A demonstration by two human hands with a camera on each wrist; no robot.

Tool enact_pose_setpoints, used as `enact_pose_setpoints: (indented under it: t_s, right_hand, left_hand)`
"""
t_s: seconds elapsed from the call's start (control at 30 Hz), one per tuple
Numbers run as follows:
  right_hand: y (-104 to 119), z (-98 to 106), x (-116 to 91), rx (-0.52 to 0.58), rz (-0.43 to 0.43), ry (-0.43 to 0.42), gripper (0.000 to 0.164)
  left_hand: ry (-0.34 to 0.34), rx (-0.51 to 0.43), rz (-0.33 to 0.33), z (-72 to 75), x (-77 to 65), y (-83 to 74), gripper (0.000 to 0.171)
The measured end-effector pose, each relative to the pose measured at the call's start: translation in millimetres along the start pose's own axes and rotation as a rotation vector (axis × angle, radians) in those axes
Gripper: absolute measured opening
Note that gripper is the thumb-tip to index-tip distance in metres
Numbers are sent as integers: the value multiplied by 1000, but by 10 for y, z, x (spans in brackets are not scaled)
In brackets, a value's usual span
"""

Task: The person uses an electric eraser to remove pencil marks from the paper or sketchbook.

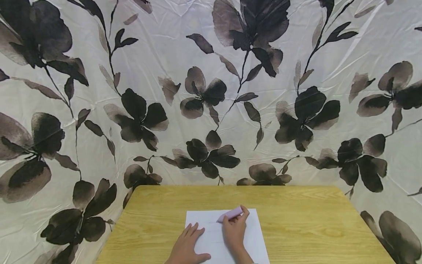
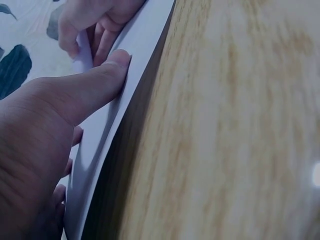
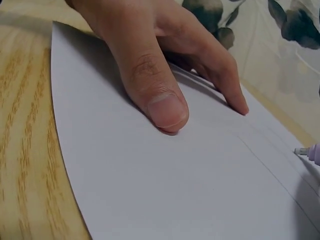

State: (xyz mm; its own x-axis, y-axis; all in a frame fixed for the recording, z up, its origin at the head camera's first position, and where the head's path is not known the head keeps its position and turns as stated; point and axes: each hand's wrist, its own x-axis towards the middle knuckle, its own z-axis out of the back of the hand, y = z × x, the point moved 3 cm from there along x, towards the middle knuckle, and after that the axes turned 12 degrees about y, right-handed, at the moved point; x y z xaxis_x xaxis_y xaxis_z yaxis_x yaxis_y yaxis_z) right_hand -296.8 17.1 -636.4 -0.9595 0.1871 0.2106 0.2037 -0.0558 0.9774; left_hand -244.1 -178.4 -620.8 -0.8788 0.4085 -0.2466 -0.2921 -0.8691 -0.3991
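A white sheet of paper (image 1: pixel 211 249) lies on the wooden table, with a few thin lines (image 3: pixel 272 170) drawn across it. My right hand (image 1: pixel 235 231) pinches a thick lilac pen (image 1: pixel 232 213) between thumb and fingers. In the right wrist view the pen's narrow grey tip (image 3: pixel 301 151) is at the paper near its far edge, beside the lines. My left hand (image 1: pixel 187 246) rests on the left part of the sheet, fingers spread and thumb pointing toward the right hand. Up close in the left wrist view, the left thumb (image 2: pixel 95 87) presses the paper, whose near edge lifts slightly off the table.
The yellow wood-grain table (image 1: pixel 306 223) extends to both sides of the paper. Behind it and around its sides hangs a white cloth (image 1: pixel 257 121) printed with dark flowers.
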Motion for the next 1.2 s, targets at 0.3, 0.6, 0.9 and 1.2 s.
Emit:
enact_pose_setpoints:
  t_s: [0.3,0.6,0.9,1.2]
  right_hand:
    - [-14,-5,-6,-48,27,-3,75]
    - [20,-42,6,-44,23,35,74]
    - [17,-59,20,-42,8,27,75]
    - [65,-59,54,6,-52,-8,77]
  left_hand:
    - [-2,-15,8,-66,41,72,100]
    - [-28,11,-10,-17,12,50,98]
    - [-28,33,-1,26,-19,23,97]
    - [-32,51,-14,-13,6,41,97]
